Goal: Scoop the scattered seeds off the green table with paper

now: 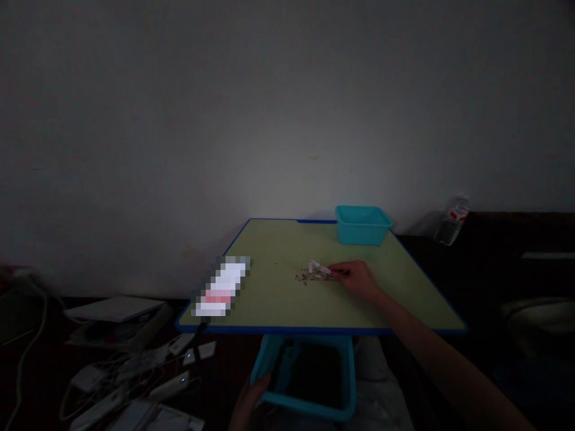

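My right hand (354, 276) is over the middle of the table, its fingers pinched on a crumpled whitish tissue (318, 269) that touches the tabletop. Small dark crumbs (304, 276) lie scattered around and left of the tissue. Below the table's front edge, my left hand (252, 398) grips the left rim of a turquoise plastic basin (309, 410). The inside of this basin is dark, and I cannot make out what it holds.
The greenish table (269, 305) has a blue edge. A second turquoise basin (363, 230) stands at its back right. A bright, pixelated phone-like screen (220, 287) is at the left edge. Power strips and cables (135, 371) lie lower left; a plastic bottle (452, 221) is far right.
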